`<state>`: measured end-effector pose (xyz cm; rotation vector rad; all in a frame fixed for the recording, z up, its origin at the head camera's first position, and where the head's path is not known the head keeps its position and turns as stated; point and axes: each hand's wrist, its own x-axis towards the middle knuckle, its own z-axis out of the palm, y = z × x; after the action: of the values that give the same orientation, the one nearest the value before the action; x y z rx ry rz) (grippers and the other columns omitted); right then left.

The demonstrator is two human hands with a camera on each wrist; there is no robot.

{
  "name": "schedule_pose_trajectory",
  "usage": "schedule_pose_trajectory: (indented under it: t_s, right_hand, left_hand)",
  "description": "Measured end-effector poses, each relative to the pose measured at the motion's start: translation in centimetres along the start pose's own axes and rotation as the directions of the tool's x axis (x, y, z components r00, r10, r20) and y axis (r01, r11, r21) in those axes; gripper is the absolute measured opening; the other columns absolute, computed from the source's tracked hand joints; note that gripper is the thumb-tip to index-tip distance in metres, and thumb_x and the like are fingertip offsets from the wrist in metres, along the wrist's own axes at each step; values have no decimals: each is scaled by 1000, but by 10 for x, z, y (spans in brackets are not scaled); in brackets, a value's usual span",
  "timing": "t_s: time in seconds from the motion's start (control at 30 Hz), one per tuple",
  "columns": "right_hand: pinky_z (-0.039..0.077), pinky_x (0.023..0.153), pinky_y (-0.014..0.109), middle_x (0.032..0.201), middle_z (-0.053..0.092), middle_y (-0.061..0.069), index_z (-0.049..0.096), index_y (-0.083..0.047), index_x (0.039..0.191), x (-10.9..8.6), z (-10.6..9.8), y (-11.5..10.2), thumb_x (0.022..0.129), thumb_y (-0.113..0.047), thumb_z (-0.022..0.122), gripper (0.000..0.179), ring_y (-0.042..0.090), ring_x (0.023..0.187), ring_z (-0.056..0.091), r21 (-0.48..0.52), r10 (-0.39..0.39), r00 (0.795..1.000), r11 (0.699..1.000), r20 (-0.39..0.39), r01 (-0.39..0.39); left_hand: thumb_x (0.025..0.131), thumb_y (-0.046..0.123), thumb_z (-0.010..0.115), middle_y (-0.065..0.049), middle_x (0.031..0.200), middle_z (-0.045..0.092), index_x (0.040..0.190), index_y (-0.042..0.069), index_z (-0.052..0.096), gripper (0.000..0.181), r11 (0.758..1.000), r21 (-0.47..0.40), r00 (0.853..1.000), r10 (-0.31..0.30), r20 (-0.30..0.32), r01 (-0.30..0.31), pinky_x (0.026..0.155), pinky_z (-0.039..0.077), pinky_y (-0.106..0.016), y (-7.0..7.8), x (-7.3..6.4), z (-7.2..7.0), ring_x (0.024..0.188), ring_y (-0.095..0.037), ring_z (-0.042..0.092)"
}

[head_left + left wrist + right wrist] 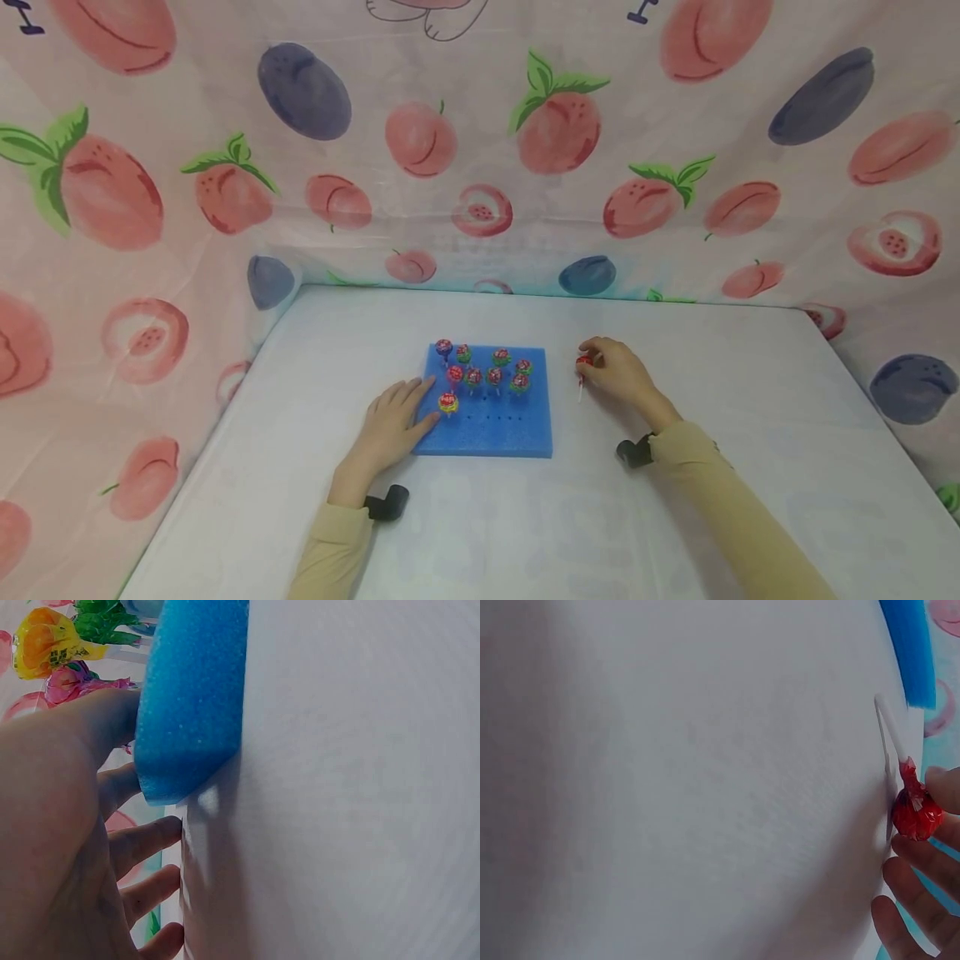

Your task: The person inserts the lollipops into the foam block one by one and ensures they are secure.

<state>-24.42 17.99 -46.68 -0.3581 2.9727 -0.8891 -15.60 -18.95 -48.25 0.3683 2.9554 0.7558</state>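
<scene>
A blue foam board (517, 437) lies on the table with several wrapped lollipops standing in its holes. Mostly green-and-red ones fill the back rows; a yellow lollipop (447, 403) stands nearest the front, with a pink one (454, 374) behind it and a purple one (444, 347) at the back left corner. My left hand (390, 423) rests on the board's left edge, thumb and index finger on its top, the other fingers down by the table. To the right of the board, my right hand (617, 369) pinches a red lollipop (917, 816) by its wrapped head, the white stick pointing toward the front.
The white table (480, 525) runs back to a fruit-printed cloth (480, 150) that rises behind and at both sides. Small bare holes (498, 417) show in the board's front half. A black wrist camera (388, 503) sits on the left wrist, another (634, 452) on the right.
</scene>
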Motion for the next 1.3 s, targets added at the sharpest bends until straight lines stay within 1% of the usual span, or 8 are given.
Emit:
schedule_pose_trajectory:
  t_s: [0.23, 0.47, 0.73, 0.9, 1.0, 1.1, 1.17, 1.3]
  right_hand:
    - [51, 83, 47, 97, 68, 14, 64, -1, 113, 0, 2, 0, 88, -17, 67, 30, 28, 89, 61, 11, 11, 1000, 1000, 2, -12]
    - [52, 83, 47, 98, 68, 15, 65, -1, 110, 0, 2, -1, 88, -14, 67, 27, 27, 88, 62, 17, -3, 1000, 1000, 0, 3]
    - [52, 83, 46, 105, 68, 16, 65, -1, 113, -3, 1, -3, 87, -13, 68, 28, 28, 91, 63, 44, 33, 999, 998, -12, -33]
    - [53, 83, 47, 109, 67, 17, 64, -1, 114, -7, 0, -6, 86, -11, 69, 30, 30, 92, 65, 81, 25, 998, 997, -51, -21]
    - [53, 80, 44, 108, 67, 17, 65, -2, 113, -9, 0, -8, 85, -10, 69, 29, 30, 89, 65, 103, 23, 996, 995, -87, -14]
    - [54, 79, 44, 107, 66, 18, 64, -1, 113, -13, 0, -10, 85, -7, 68, 29, 31, 89, 65, 126, 14, 994, 992, -107, 0]
    - [55, 80, 45, 109, 66, 19, 64, -1, 114, -15, -1, -12, 85, -6, 68, 29, 32, 91, 65, 150, 16, 994, 989, -111, 1]
    - [55, 86, 49, 112, 64, 22, 62, 1, 116, -20, -3, -14, 86, -2, 66, 30, 35, 95, 65, 190, -6, 992, 981, -126, 30]
  left_hand:
    - [97, 44, 52, -14, 155, 35, 151, 19, 33, 63, 1000, -5, 1000, -5, 4, 5, 116, 19, -62, 0, 0, 0, 145, -40, 24]
    - [96, 43, 53, -15, 154, 35, 151, 18, 33, 63, 1000, 3, 1000, -4, 7, 4, 116, 20, -62, 1, 0, 0, 145, -40, 25]
    - [96, 42, 54, -15, 153, 37, 150, 18, 34, 62, 1000, -7, 1000, 1, -4, -1, 115, 21, -63, 3, -1, -2, 144, -40, 27]
    - [96, 43, 54, -15, 153, 37, 150, 18, 34, 62, 1000, -6, 1000, -1, -2, 1, 115, 21, -63, 3, -1, -2, 144, -40, 26]
    - [96, 42, 54, -15, 153, 37, 150, 18, 34, 62, 1000, -7, 1000, -1, -2, 1, 115, 21, -63, 3, -1, -3, 144, -40, 27]
    - [96, 42, 54, -15, 153, 37, 150, 18, 34, 62, 1000, -9, 1000, -1, -2, 1, 115, 21, -63, 3, -1, -3, 144, -40, 27]
    - [96, 42, 54, -15, 153, 37, 150, 18, 35, 62, 1000, -9, 1000, 0, -3, 0, 115, 21, -63, 3, -1, -3, 144, -40, 27]
    - [96, 43, 53, -15, 154, 37, 150, 18, 34, 62, 1000, -4, 1000, 2, -4, -2, 115, 21, -62, 2, 0, -2, 144, -40, 27]
